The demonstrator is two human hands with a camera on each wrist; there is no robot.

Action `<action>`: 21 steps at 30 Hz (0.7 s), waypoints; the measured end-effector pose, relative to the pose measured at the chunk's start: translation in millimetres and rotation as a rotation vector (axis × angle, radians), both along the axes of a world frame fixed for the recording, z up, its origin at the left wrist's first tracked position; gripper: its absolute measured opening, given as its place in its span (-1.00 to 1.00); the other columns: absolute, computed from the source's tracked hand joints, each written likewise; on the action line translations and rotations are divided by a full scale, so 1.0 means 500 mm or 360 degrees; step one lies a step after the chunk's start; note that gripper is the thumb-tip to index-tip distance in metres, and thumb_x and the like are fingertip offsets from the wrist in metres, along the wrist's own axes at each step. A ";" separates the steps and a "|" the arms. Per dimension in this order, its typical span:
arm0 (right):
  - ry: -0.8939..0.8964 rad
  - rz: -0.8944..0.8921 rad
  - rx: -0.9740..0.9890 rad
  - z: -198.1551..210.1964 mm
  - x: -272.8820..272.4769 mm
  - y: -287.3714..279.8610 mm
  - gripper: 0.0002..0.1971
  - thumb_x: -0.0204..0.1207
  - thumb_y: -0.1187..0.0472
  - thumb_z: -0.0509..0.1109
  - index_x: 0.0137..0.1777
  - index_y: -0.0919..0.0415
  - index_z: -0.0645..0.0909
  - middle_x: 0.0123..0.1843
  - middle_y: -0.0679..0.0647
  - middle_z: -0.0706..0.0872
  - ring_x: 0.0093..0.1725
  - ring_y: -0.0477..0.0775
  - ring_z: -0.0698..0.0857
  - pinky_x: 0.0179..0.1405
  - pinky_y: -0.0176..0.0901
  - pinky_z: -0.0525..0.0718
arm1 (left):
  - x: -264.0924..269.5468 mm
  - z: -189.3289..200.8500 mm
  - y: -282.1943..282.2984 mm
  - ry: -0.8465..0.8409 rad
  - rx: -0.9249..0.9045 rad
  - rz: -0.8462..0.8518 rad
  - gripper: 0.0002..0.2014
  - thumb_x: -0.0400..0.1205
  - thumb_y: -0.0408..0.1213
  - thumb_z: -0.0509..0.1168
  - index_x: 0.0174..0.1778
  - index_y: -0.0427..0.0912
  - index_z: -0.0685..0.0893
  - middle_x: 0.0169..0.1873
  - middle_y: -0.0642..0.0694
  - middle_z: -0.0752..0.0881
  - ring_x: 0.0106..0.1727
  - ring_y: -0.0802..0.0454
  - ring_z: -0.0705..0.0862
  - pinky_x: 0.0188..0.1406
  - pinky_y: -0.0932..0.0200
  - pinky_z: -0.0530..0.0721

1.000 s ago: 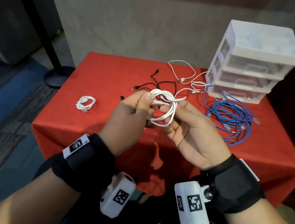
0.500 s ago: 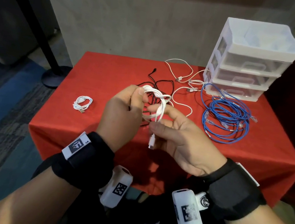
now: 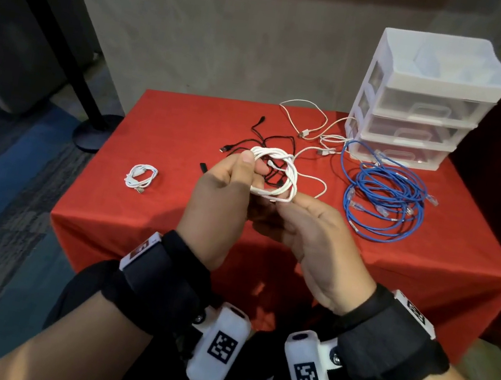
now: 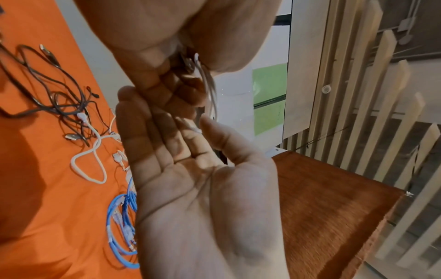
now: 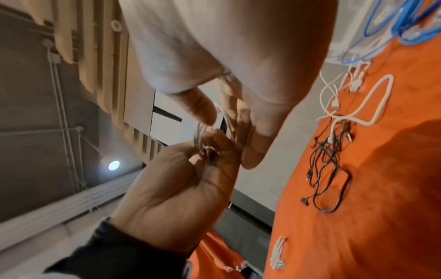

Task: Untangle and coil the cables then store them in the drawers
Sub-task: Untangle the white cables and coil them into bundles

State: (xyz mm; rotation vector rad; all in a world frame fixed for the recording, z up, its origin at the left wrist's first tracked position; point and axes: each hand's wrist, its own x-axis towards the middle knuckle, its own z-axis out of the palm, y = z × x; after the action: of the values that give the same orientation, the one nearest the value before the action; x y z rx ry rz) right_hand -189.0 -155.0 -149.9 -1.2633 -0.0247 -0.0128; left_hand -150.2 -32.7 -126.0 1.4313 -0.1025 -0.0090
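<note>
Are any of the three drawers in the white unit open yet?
No, all shut: the three clear fronts of the drawer unit sit flush with its frame at the table's back right. Both hands hold the white cable coil instead.

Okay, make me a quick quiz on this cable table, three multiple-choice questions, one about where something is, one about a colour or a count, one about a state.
1. Where does the small coiled white cable lie on the red tablecloth?
A. at its left part, apart from the other cables
B. inside a drawer
C. on top of the drawer unit

2. What colour is the big loose bundle of network cable in front of the white plastic drawer unit?
A. green
B. blue
C. yellow

3. What state are the unit's three clear drawers in?
A. all pulled out
B. removed
C. all pushed in

Answers: 1 A, it sits alone at the left. 2 B, the strands are plainly blue. 3 C, all three fronts sit flush in the frame.
</note>
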 end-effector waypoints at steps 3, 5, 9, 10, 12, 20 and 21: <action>0.0035 0.0014 0.0253 0.002 -0.005 -0.003 -0.73 0.53 0.20 0.34 0.04 0.22 0.86 0.09 0.25 0.85 0.13 0.19 0.77 0.21 0.11 0.72 | 0.000 0.000 0.000 -0.0060 0.0023 0.0041 -0.68 0.76 -0.01 0.16 -0.17 -0.03 0.72 -0.47 0.05 0.63 -0.29 -0.05 0.61 -0.09 -0.16 0.63; 0.0061 -0.0016 0.0264 0.004 -0.007 -0.006 -0.74 0.61 0.14 0.43 0.11 0.28 0.83 0.12 0.31 0.84 0.15 0.22 0.76 0.21 0.14 0.68 | -0.002 0.004 -0.001 -0.0125 0.0087 0.0068 -0.69 0.81 -0.08 0.14 -0.12 -0.09 0.71 -0.48 0.07 0.62 -0.34 0.02 0.60 -0.16 -0.02 0.60; 0.0047 -0.0225 0.0141 0.007 -0.004 -0.008 -0.72 0.68 0.20 0.41 0.24 0.37 0.76 0.15 0.36 0.83 0.07 0.08 0.71 0.08 -0.01 0.60 | -0.009 -0.004 -0.004 -0.0312 0.0271 0.0166 -0.70 0.84 -0.18 0.12 -0.08 -0.12 0.72 -0.30 -0.19 0.71 -0.25 0.03 0.69 -0.27 0.12 0.73; 0.0036 -0.0255 0.0166 0.008 -0.002 -0.008 -0.73 0.68 0.24 0.40 0.28 0.37 0.74 0.12 0.31 0.83 0.06 0.06 0.70 0.04 -0.08 0.61 | -0.008 -0.009 -0.004 -0.0337 0.0300 0.0195 -0.69 0.83 -0.14 0.12 -0.08 -0.03 0.74 -0.19 -0.23 0.72 -0.14 -0.02 0.74 -0.27 0.05 0.79; -0.0005 -0.0270 0.0216 0.011 0.000 -0.007 -0.73 0.69 0.33 0.38 0.36 0.33 0.69 0.10 0.21 0.82 0.05 0.05 0.69 -0.02 -0.19 0.64 | -0.007 -0.015 -0.003 -0.0346 0.0365 0.0274 -0.69 0.80 -0.09 0.11 -0.08 0.06 0.75 -0.01 -0.18 0.68 0.05 -0.14 0.73 -0.34 0.01 0.82; -0.0134 -0.0211 0.0251 0.005 0.009 -0.001 -0.74 0.70 0.41 0.35 0.34 0.36 0.66 0.22 0.37 0.80 0.13 0.16 0.73 0.14 -0.03 0.66 | -0.010 0.005 -0.008 -0.0189 0.0172 0.0161 -0.69 0.86 -0.24 0.07 0.02 -0.26 0.69 -0.24 -0.26 0.73 -0.23 -0.08 0.66 -0.22 -0.30 0.78; -0.0125 -0.0175 0.0203 0.008 0.010 -0.003 -0.77 0.70 0.43 0.34 0.30 0.34 0.69 0.20 0.34 0.82 0.12 0.15 0.74 0.15 -0.02 0.66 | -0.009 0.004 -0.007 -0.0212 0.0174 0.0175 -0.69 0.86 -0.26 0.07 0.00 -0.23 0.70 -0.27 -0.19 0.73 -0.25 -0.07 0.67 -0.22 -0.33 0.77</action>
State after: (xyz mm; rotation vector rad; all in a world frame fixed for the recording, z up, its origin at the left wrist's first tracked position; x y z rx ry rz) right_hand -184.1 -156.3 -146.0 -1.1349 -0.0217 -0.1569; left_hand -154.9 -36.4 -123.9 1.5445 -0.1342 0.1738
